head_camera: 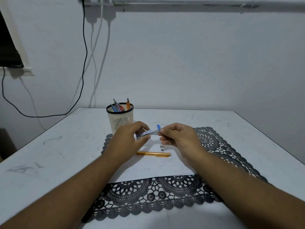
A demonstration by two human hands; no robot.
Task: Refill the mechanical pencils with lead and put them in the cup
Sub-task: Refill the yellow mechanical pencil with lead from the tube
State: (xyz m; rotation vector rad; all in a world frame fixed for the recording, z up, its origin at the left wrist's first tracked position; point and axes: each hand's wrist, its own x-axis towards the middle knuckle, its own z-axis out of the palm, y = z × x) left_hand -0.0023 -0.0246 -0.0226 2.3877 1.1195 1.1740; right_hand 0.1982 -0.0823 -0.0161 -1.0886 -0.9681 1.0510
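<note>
Our left hand (127, 138) pinches the lead tube (149, 131); our right hand (177, 136) pinches at its blue-capped mouth. We judge we're drawing lead; next, feed it into the orange pencil (153, 153) lying on paper (148, 169), the cup (120, 118) behind.

Single head cam, wide-angle, looking forward and down from the person's side of the table (49, 146). Both forearms enter from the bottom corners. Mat (148, 195) near, cup (120, 120) mid-frame, wall (181, 63) fills the top half. No second view.
</note>
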